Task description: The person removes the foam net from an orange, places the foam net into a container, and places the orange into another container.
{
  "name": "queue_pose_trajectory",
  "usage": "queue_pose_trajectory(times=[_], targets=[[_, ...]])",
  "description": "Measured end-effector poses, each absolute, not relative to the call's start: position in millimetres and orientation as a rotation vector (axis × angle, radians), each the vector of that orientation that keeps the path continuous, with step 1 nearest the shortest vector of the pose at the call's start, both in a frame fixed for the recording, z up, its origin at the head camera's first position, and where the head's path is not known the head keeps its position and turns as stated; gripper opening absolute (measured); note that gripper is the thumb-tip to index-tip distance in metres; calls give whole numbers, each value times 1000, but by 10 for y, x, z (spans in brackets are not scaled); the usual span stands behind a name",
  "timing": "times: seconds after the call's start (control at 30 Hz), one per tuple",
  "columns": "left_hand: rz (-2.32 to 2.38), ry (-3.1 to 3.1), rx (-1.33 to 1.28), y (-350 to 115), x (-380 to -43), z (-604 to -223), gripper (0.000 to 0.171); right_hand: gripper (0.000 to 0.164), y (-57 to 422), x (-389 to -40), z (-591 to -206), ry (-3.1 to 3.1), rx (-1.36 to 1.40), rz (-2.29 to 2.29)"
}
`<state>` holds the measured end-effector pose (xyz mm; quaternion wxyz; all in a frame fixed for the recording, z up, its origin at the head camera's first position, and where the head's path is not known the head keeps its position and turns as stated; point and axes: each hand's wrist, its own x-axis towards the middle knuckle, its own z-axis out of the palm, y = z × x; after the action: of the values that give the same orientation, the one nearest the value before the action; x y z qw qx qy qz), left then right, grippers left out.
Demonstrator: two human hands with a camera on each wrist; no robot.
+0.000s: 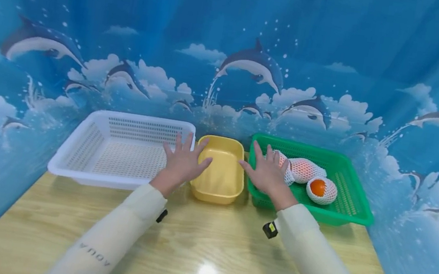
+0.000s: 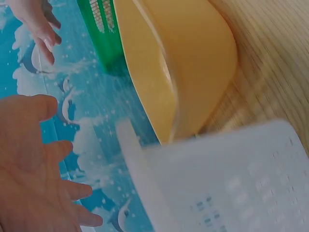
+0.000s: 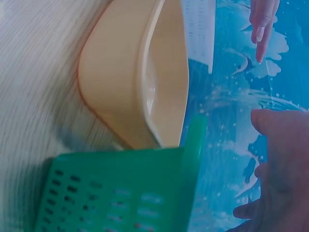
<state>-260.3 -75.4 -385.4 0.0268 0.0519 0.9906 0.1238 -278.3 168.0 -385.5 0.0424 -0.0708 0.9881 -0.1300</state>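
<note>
My left hand (image 1: 184,162) is spread with straight fingers over the gap between the white basket (image 1: 73,143) and the yellow tub (image 1: 216,198), holding nothing. Over the left side of the green basket (image 1: 352,199), my right hand (image 1: 268,173) is spread the same way, its thumb toward the tub. Inside the green basket lie several fruits in white foam nets; the nearest is an orange-red fruit (image 1: 317,187), with a netted fruit (image 1: 301,170) behind it. My right fingers partly hide another netted fruit. Both wrist views show the palms empty above the rims.
The three containers stand side by side along the back of a wooden table (image 1: 195,242). Behind and beside them hangs a blue curtain (image 1: 169,16) printed with dolphins. A small black device (image 1: 270,230) is on the right wrist.
</note>
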Motion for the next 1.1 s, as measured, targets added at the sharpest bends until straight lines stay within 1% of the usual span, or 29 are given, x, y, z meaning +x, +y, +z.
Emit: queue_pose_trajectory(times=[0.17,0.3,0.6,0.77,0.87,1.1], targets=[[431,3054,182,-587,-2615,-3850,65,80,1799,-2782,-3857,2978,-154,-429],[467,3038,203,-439,-2620,-3867,64,83,1894,-2775,-3886,2948,-94,-439],[475,2981,257,-98,-2561,-3936,63,105,2038,-2783,-3920,2847,61,-435],[534,2972,327,52,-2537,-3989,68,113,2067,-2792,-3916,2801,133,-412],[604,2951,380,115,-2529,-4015,72,114,2088,-2807,-3911,2763,145,-380],[626,2924,452,224,-2486,-4071,79,105,2139,-2855,-3953,2709,130,-310]])
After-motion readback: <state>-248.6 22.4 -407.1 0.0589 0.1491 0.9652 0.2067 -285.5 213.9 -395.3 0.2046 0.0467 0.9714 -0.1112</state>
